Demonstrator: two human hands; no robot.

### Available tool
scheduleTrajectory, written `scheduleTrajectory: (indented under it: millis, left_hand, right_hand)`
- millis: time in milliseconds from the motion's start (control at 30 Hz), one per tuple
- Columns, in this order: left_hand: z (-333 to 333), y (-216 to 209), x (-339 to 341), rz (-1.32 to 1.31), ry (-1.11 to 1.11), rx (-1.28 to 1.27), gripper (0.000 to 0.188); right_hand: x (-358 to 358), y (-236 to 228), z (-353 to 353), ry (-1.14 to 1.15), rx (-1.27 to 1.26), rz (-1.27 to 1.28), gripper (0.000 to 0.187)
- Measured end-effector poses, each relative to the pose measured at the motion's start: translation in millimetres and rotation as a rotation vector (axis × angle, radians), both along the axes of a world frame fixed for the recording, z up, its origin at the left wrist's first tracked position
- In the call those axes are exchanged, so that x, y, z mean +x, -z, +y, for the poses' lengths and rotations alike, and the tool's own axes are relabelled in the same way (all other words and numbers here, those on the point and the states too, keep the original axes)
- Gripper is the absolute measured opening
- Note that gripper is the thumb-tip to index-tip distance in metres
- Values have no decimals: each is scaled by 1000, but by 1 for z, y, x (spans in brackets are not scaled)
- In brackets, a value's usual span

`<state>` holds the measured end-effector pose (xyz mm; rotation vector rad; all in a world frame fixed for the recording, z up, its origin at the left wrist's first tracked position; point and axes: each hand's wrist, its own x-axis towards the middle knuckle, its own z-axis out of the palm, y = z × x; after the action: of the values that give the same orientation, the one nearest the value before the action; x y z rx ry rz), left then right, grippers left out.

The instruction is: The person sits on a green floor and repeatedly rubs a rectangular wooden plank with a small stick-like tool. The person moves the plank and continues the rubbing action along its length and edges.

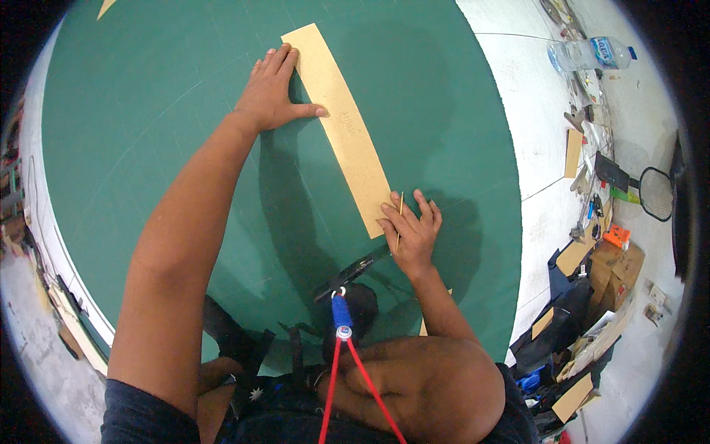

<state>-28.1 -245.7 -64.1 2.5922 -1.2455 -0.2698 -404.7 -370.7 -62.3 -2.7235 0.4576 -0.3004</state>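
A long tan cardboard strip (pixel 342 126) lies aslant on a green cloth (pixel 444 148), with faint pencil marks on its face. My left hand (pixel 275 90) rests along the strip's upper left edge. Its thumb touches the edge and its fingers reach up near the top end, spread apart and grasping nothing. At the lower right end of the strip is my right hand (pixel 412 235), its thumb and fingertips on the strip's corner. Between its fingers it holds a thin yellowish stick (pixel 401 211), whose exact kind I cannot make out.
A red lanyard (pixel 333 377) with a blue clip hangs in front of me, over a dark strap-like piece (pixel 351 277). To the right, past the white border (pixel 540 222), are a water bottle (pixel 588 54), a cardboard box (pixel 617 274), dark fabric and cardboard scraps.
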Motion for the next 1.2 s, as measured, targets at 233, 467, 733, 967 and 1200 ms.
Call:
scheduleTrajectory:
  millis: [233,467,733,967,1200]
  left_hand:
    - [3,2,2,-11,8,-8,139]
    - [4,-1,0,-33,26,-68,131]
    - [-16,-31,-6,8,-8,200,121]
    - [-48,-45,-12,61,18,355,138]
    - [-60,-60,-15,148,-48,420,146]
  right_hand:
    - [1,1,1,-2,0,4,30]
    - [2,3,2,-13,-33,-5,26]
    - [0,3,0,-36,-73,-21,22]
    - [1,0,0,-34,-54,46,22]
    - [14,-7,-18,38,115,53,27]
